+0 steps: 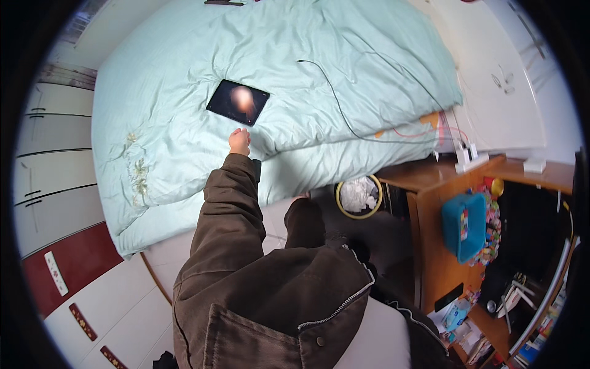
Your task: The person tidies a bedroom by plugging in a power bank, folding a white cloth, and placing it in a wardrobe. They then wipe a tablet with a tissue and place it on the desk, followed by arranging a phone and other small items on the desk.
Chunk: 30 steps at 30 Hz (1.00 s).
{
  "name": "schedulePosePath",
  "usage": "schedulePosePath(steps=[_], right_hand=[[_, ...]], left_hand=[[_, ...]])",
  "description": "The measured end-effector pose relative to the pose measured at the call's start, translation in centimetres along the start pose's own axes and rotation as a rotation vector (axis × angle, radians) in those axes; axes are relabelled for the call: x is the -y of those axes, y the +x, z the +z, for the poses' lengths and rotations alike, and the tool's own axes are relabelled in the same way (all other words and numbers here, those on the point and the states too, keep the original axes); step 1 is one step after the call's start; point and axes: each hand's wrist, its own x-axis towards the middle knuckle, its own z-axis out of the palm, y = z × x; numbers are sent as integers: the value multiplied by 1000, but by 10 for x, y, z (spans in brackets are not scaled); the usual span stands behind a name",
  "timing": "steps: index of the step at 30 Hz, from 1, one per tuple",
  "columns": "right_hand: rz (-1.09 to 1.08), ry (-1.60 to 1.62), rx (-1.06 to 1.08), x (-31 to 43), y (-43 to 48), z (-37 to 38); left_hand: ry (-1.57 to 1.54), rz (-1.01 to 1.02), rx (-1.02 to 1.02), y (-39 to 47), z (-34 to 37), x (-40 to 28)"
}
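My left hand (239, 141) reaches forward over the bed, fingers curled in, and nothing shows in it. Just beyond it a black tablet (230, 108) lies flat on the pale green quilt (175, 157), its screen lit. A narrow gap separates the hand from the tablet's near edge. Beside my brown left cuff is a small dark object (257, 170) that I cannot make out. My right sleeve (304, 221) points toward the bed's near edge. Only a sliver of my right hand (303, 196) shows past the cuff, so its fingers are hidden.
A black charging cable (339, 104) crosses the quilt to a white power strip (471, 162) on the wooden desk (428, 221). Below the bed edge stands a yellow-rimmed waste bin (339, 203) holding white paper. A blue plastic basket (477, 226) is at right. White cabinets (50, 133) line the left.
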Motion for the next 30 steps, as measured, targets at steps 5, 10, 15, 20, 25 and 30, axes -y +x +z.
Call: schedulePosePath(steps=[5, 10, 15, 20, 25, 30], right_hand=[[21, -294, -105, 80, -25, -19], [-75, -205, -157, 215, -40, -89], [-269, -163, -63, 308, -39, -130], [-771, 69, -173, 420, -63, -162], [-1243, 368, 98, 526, -113, -184], [-1262, 908, 557, 560, -132, -201]], left_hand=[[131, -159, -21, 116, 4, 34], [64, -253, -81, 131, 16, 33], [-262, -219, -165, 95, 48, -10], [-180, 109, -86, 13, 58, -47], [-189, 51, 428, -147, 28, -63], [-474, -418, 996, -296, 33, -92]])
